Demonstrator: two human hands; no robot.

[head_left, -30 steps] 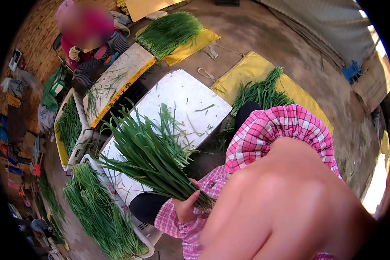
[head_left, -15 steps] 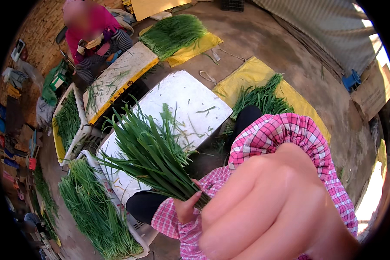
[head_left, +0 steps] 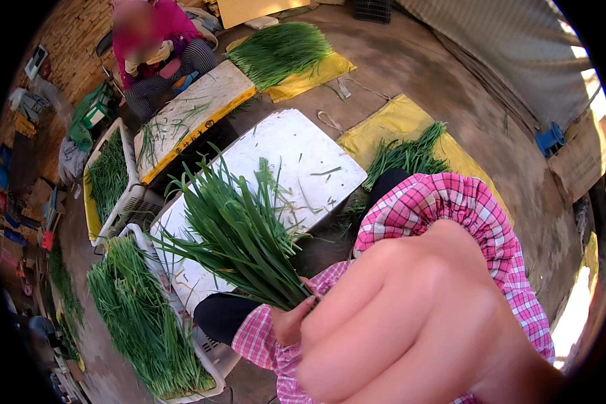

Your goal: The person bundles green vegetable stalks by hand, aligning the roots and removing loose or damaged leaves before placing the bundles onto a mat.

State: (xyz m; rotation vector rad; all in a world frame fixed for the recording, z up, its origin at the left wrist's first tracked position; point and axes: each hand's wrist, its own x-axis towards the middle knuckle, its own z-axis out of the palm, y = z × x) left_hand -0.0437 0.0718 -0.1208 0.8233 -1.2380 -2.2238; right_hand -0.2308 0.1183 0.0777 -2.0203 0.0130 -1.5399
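My left hand [head_left: 291, 325] is closed round the stem end of a bunch of garlic chives [head_left: 239, 229]. Its long flat leaves fan out up and to the left, above the white foam board [head_left: 303, 151]. Large and close in front of the view is my right hand [head_left: 397, 323], with its fingers curled in. It covers the cut end of the bunch, and whatever its fingers hold is hidden behind the knuckles. Loose leaf scraps [head_left: 326, 171] lie on the board.
A white crate [head_left: 215, 384] heaped with chives stands at left, and another crate [head_left: 133, 161] is behind it. More chives [head_left: 407, 153] lie on a yellow sheet [head_left: 464, 158] at right. A co-worker [head_left: 158, 34] sits far left behind a yellow-edged board [head_left: 198, 124].
The view has shifted slightly. My right hand appears a little further left, still curled beside the bunch. The co-worker's hands have moved lower, while my left hand keeps its hold on the chives.
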